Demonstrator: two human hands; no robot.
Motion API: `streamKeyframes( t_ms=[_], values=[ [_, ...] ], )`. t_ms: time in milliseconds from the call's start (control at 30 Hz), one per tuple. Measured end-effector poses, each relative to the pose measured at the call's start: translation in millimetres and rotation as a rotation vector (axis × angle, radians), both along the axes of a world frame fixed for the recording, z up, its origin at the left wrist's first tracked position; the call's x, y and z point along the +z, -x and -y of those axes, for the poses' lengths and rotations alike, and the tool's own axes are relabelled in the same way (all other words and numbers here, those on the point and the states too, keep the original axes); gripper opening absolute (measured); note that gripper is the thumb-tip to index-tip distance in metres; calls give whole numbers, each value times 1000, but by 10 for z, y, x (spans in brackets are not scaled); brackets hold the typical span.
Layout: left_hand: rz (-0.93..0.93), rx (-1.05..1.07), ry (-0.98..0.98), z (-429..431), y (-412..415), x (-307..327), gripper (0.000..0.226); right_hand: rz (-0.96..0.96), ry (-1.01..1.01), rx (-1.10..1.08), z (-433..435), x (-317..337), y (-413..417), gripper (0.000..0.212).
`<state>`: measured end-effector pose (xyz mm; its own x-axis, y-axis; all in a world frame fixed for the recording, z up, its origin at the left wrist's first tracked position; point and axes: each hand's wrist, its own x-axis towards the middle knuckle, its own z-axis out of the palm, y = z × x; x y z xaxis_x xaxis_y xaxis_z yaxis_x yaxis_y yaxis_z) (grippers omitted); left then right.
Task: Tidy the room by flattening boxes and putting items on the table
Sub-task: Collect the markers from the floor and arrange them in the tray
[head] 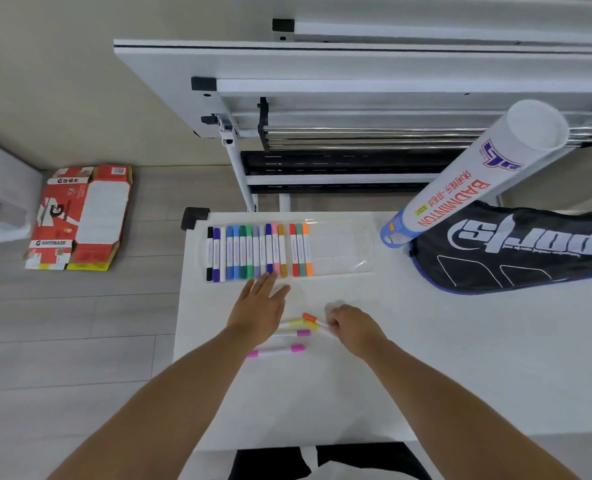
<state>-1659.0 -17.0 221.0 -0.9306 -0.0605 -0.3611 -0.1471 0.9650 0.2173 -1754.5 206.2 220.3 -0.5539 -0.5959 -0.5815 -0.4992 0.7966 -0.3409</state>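
Head view: where are the loose markers (277,350) found?
— On the table (322,403), near the tray (339,251); two are pinched by the right hand (351,329), the left hand (258,311) is spread flat. Light and slick; mid-barrel is judged best.

From where the person stands, a tray (343,252) lies on the table (426,375) at twelve o'clock, with a row of markers (253,252) in its left part. Just before it, loose markers (277,350) lie between the left hand (258,306) and the right hand (351,327). At two o'clock a tube (461,181) leans on a racket bag (516,251). A flattened box (80,220) lies on the floor at ten o'clock.
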Motion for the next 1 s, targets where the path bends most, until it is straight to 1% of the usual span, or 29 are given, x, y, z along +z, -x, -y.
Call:
streamKeyframes(
  t_ms=[67, 167, 233, 300, 367, 467, 533, 667, 733, 867, 1000],
  values=[
    [9, 13, -11, -4, -3, -9, 46, -14, -5, -14, -6, 3, 31, 7],
    [20, 28, -27, -17, 7, 14, 47, -48, -22, 89, 1, -36, 49, 10],
    [12, 30, -28, -20, 15, 33, 46, -66, -30, 151, 27, -57, 22, 25],
    [7, 35, -29, -18, 19, 37, 46, -85, -37, 137, 40, -78, -20, 34],
    [9, 35, -28, -4, 27, 23, 46, -94, -59, 97, 48, -96, -40, 30],
    [3, 14, -17, 23, 46, 8, 45, -71, -37, 58, 60, -74, -23, 17],
    [-23, 19, -7, 43, 84, 5, 44, -69, -2, -42, 107, -7, 66, 16],
    [-40, 29, 19, 81, 223, -3, 45, -2, 180, -443, 376, 144, 429, 24],
    [-27, 50, 16, 98, 310, -15, 44, 42, 229, -560, 558, 211, 656, 22],
    [65, 118, -3, 121, 419, -102, 47, 130, 189, -629, 839, 248, 1044, 11],
    [71, 130, -33, 134, 431, -159, 48, 164, 116, -576, 1002, 149, 1236, 18]
  ],
)
